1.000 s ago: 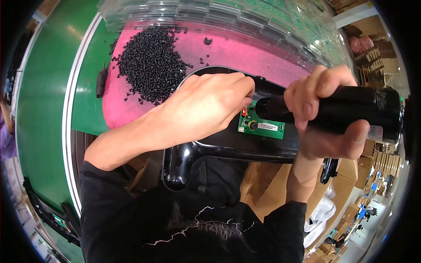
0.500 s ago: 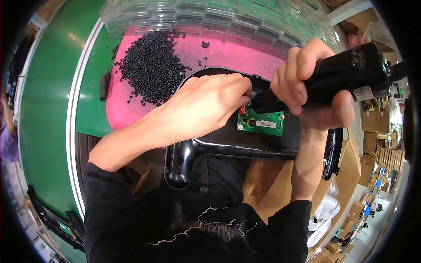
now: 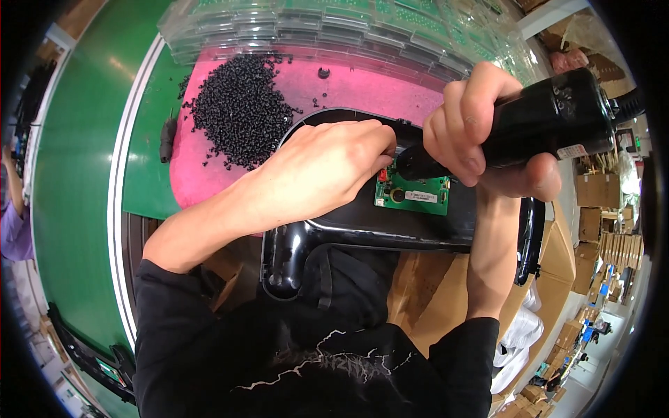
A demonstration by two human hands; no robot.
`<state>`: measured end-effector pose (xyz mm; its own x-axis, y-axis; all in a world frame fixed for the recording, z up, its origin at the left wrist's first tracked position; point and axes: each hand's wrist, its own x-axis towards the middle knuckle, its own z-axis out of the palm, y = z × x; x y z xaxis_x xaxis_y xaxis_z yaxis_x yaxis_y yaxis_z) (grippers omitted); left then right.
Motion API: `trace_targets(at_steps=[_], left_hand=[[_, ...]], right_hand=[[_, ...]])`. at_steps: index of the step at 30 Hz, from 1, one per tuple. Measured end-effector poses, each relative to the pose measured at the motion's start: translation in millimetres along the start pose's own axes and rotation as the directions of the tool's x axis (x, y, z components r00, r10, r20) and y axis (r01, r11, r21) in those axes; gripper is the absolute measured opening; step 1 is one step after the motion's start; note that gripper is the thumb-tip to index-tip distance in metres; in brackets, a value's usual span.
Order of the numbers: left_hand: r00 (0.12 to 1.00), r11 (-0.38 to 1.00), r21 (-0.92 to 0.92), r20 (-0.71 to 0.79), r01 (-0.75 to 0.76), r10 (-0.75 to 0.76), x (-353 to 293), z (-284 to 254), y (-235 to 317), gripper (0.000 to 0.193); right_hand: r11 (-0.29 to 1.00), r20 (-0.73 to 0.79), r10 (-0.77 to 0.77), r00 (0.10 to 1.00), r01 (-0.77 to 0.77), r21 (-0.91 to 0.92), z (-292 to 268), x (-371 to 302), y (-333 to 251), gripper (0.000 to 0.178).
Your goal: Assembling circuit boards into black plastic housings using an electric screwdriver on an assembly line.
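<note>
The fingers [image 3: 380, 143] of the left hand [image 3: 324, 171] were curled together and pressed down at the left edge of a small green circuit board [image 3: 412, 194], touching it just above a tiny red part at its corner. The fingers [image 3: 460, 132] of the right hand [image 3: 481, 136] were clamped around a thick black power screwdriver [image 3: 536, 125], whose dark nose pointed left and down and met the board's upper left corner, close beside the left fingertips. The board was a flat green rectangle with a round gold-ringed spot and a white label, lying inside a glossy black plastic housing [image 3: 334, 233]. That housing was a long shallow shell with a rounded rim and a narrowed, curved end at the lower left; it lay across the near edge of the table [image 3: 90, 160], partly on a pink mat [image 3: 209, 174]. On the mat, left of the hands, lay a heap of small black screws [image 3: 240, 108]. Behind it stood stacked clear plastic trays [image 3: 313, 28].
</note>
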<state>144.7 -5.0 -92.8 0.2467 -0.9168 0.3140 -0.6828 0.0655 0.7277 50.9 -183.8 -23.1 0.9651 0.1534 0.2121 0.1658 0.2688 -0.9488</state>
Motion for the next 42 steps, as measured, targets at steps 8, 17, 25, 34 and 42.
trace_targets(at_steps=[8,17,25,34,42], left_hand=[[1.0,1.0,0.012,0.004,-0.007,0.007,-1,1,1,0.012],[1.0,1.0,0.014,0.002,-0.002,0.002,0,-1,2,0.013],[0.998,0.999,0.007,0.058,-0.035,0.034,-1,-3,8,0.016],[0.954,0.953,-0.036,-0.02,-0.3,0.299,4,1,7,0.014],[0.937,0.933,-0.084,-0.035,-0.35,0.348,5,-1,4,0.021]], right_hand=[[0.914,-0.579,-0.324,0.748,0.091,-0.395,38,4,14,0.034],[0.857,-0.603,-0.409,0.685,0.062,-0.511,48,1,20,0.022],[0.866,-0.525,-0.399,0.752,0.121,-0.485,50,-16,17,0.025],[0.842,-0.612,-0.518,0.597,0.484,-0.24,67,-38,-23,0.033],[0.812,-0.657,-0.511,0.554,0.562,-0.158,69,-47,-29,0.032]])
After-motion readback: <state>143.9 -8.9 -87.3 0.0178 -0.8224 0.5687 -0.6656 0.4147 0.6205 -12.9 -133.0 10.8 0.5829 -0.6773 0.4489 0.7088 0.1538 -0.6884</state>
